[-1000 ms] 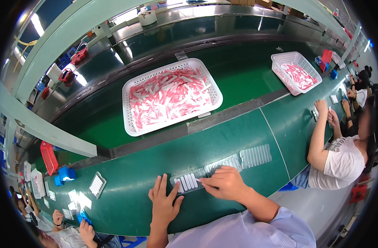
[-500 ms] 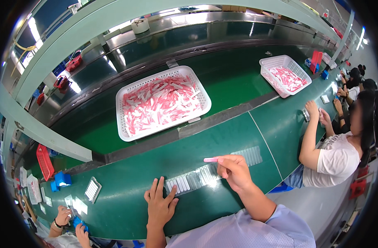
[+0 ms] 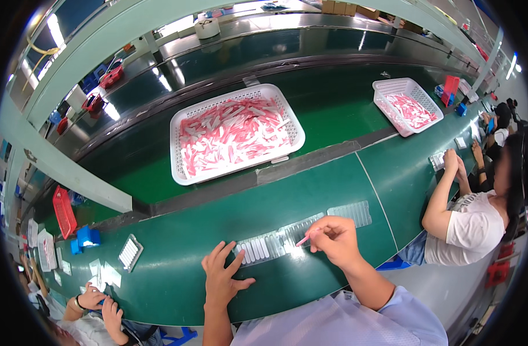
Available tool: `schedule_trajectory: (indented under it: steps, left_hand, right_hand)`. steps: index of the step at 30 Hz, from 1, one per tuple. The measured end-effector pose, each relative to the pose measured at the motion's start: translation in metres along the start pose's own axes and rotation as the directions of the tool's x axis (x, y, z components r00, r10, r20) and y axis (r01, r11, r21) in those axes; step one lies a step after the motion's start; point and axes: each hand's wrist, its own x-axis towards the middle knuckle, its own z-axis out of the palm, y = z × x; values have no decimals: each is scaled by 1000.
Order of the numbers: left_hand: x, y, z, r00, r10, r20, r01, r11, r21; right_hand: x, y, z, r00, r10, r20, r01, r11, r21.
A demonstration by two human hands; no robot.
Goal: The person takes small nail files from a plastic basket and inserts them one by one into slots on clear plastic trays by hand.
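A row of clear plastic slotted trays [image 3: 349, 214] lies on the green table in front of me. Several white sticks [image 3: 254, 250] fill slots at the left end. My left hand [image 3: 221, 278] rests beside that end, fingers spread, holding nothing; its fingertips are at or close to the tray's edge. In my right hand [image 3: 336, 241], a slim pink stick [image 3: 304, 237] is pinched between thumb and fingers, tilted with its lower tip over the middle of the tray row. That hand hides part of the trays beneath it.
A large white basket [image 3: 180, 172] of pink and white sticks stands beyond the trays, a smaller one [image 3: 397, 128] to its right. A filled tray [image 3: 130, 252] and blue boxes [image 3: 88, 236] lie left. Co-workers sit on both sides. A metal post [image 3: 73, 181] rises at left.
My right hand has lowered the pink stick toward the trays, and the stick now tilts downward. My left hand stays by the tray's left end, its thumb farther out. The view has shifted slightly.
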Motion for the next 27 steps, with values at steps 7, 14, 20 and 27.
schedule_trajectory:
  steps: [7,14,20,27]
  left_hand:
    - [1,0,-7,998,-7,-60,-11,953,-302]
    - [-3,-2,-5,993,-40,-113,6,959,-284]
    - [-4,-3,-4,995,-54,-83,34,974,-223]
    - [-1,20,-1,986,27,163,-55,984,170]
  right_hand:
    - [38,32,9,883,341,324,-348,937,-39]
    - [62,32,38,793,328,512,211,642,-737]
    - [57,32,54,787,458,414,277,338,-900]
    - [49,25,40,870,338,358,258,306,-916]
